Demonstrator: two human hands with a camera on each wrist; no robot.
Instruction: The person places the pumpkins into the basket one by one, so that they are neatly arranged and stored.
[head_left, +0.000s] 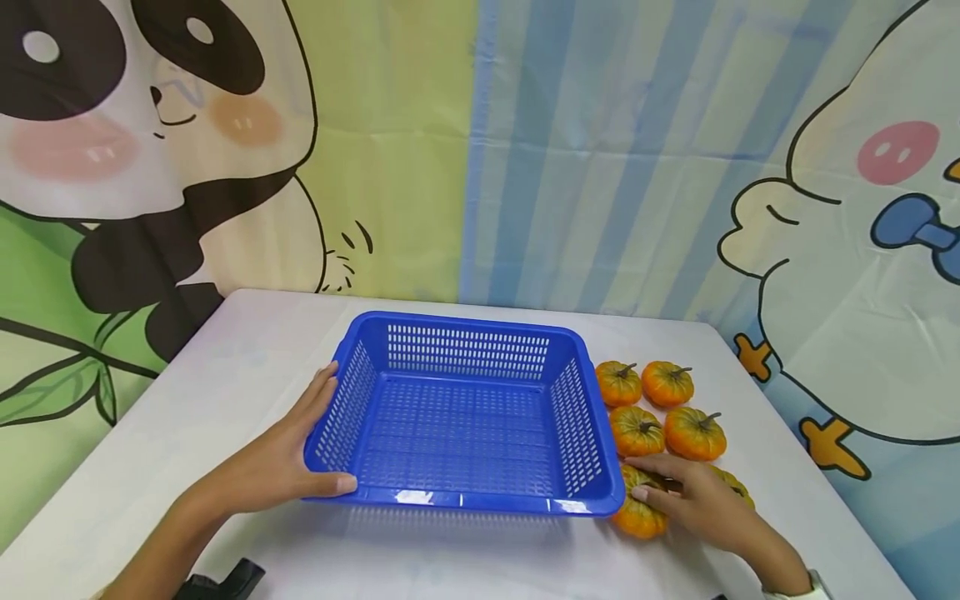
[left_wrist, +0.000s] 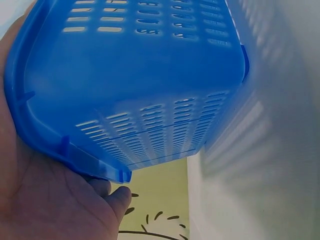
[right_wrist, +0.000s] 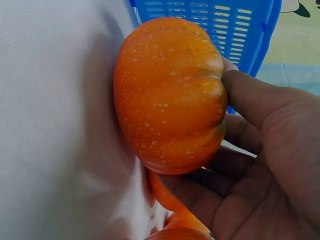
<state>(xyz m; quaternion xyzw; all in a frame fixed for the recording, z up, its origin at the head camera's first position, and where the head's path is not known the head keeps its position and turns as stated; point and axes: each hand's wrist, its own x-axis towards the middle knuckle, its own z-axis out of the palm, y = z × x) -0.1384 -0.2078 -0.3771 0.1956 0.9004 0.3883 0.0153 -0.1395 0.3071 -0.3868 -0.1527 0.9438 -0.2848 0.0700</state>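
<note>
A blue plastic basket (head_left: 461, 500) with slotted walls stands on the white table, with nothing inside. My left hand (head_left: 288, 462) rests against its left end near the front corner, fingers spread and the thumb over the rim. From the left wrist view, the palm (left_wrist: 55, 200) lies along the outside of the rim. Right of the basket, my right hand (head_left: 708, 504) holds a small orange pumpkin (head_left: 637, 521) between thumb and fingers. The right wrist view shows the smooth orange side of that pumpkin (right_wrist: 167, 100) close to the table; part of its top is hidden by fingers.
Several more small pumpkins (head_left: 695, 433) sit in rows along the basket's right side, one partly behind my right hand. A black object (head_left: 221, 581) lies at the table's front left. A cartoon-printed curtain (head_left: 555, 150) hangs behind the white table (head_left: 247, 358).
</note>
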